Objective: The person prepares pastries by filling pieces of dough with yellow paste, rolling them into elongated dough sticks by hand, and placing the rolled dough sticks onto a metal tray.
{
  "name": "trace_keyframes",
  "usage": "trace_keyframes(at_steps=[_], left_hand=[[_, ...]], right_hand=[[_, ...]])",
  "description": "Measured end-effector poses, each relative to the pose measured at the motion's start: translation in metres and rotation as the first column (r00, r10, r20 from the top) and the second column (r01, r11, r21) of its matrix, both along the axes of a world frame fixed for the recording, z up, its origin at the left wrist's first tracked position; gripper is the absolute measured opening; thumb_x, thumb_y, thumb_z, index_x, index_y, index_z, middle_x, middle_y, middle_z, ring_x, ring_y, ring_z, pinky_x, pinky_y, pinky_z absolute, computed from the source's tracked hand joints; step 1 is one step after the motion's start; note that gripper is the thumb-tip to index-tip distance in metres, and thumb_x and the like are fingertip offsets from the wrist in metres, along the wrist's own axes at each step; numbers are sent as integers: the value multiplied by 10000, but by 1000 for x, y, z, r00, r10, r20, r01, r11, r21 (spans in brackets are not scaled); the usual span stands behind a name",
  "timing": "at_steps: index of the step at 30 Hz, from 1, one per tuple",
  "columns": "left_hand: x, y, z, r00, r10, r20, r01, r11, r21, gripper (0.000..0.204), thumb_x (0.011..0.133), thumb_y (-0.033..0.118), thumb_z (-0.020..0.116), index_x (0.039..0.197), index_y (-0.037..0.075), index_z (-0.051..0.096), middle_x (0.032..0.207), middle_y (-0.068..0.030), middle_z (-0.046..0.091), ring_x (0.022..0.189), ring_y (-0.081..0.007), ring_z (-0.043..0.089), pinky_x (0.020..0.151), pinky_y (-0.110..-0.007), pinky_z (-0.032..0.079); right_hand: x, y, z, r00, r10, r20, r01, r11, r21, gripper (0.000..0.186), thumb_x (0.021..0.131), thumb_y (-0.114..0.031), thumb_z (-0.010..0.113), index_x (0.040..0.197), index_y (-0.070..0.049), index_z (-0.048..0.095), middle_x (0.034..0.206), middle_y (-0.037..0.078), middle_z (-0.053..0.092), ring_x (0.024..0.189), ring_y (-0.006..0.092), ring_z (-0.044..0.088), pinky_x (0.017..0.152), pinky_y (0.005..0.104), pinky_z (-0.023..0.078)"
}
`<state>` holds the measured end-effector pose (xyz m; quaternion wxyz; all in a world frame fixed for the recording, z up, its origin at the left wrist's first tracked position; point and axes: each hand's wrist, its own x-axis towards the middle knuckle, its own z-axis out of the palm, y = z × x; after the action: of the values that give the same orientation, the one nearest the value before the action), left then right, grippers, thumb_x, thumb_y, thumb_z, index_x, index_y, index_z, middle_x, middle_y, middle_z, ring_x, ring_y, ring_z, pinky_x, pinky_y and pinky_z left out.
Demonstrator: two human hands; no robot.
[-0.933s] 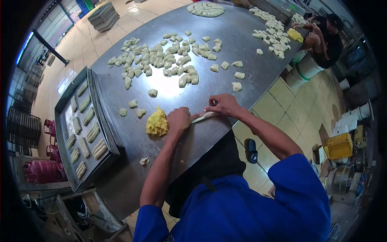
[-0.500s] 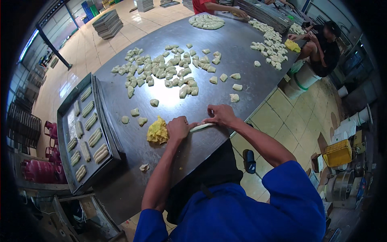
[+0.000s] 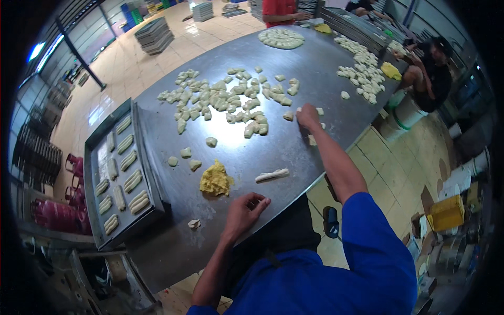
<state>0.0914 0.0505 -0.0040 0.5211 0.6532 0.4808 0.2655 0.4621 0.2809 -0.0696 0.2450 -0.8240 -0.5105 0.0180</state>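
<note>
Over the near table edge, my left hand [image 3: 245,214] is open and holds nothing, its fingers loosely curled and thumb apart. A short rolled strip of pale dough [image 3: 272,175] lies just beyond it. My right hand [image 3: 308,116] reaches out to the right, over a small dough piece [image 3: 300,109] that shows at its edge; its fingertips are hidden. Other dough pieces [image 3: 313,139] lie beside that hand and wrist. A lump of yellow filling or fat [image 3: 215,180] sits beyond my left hand, with a dough scrap [image 3: 194,224] nearer me.
The metal table [image 3: 236,197] also bears many cut dough pieces [image 3: 226,97] and a round of scored dough [image 3: 281,38]. At left stands a tray [image 3: 93,168] of shaped dough strips. Two people [image 3: 433,73] [image 3: 278,11] work at the far side. Pink gas cylinders [image 3: 58,212] stand at left.
My hands have let go of the dough strip, which now lies on the table. My right hand has moved out to the loose pieces; my left has drawn back toward me. The view has shifted.
</note>
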Motion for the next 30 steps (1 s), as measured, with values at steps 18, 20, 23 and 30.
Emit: trace_keyframes(at_steps=[18,20,23,30], left_hand=[[-47,-25,-2,891,290,349,-395,875,282,331,967,155,714,1283,61,682,1283,-116,640,1078,-186,655,855,-306,572],[-60,-32,-20,918,239,316,-330,903,275,391,933,100,734,1321,113,688,1390,-122,568,1115,-197,632,881,-305,559],[-70,-41,-33,875,319,365,-440,840,319,427,917,36,729,1336,105,682,1391,-125,570,1033,-192,653,871,-308,556],[-112,-87,-52,791,590,163,-593,672,444,362,925,53,715,1286,68,693,1245,-129,656,923,-181,684,802,-309,564]], right_hand=[[-240,-229,82,92,208,-974,-578,807,117,231,958,-195,745,1130,-48,705,890,-22,701,692,23,546,573,207,436],[-257,-238,81,-145,56,-988,-537,834,126,242,987,-196,707,1185,-69,648,898,-29,668,658,3,498,530,184,391],[-278,-242,72,-409,-153,-900,-515,853,89,311,1019,-222,652,1301,-96,616,805,-18,627,651,29,513,560,183,430],[-273,-145,14,534,516,-670,-509,829,232,536,959,-214,706,1425,-20,526,893,130,710,742,169,649,699,322,543]])
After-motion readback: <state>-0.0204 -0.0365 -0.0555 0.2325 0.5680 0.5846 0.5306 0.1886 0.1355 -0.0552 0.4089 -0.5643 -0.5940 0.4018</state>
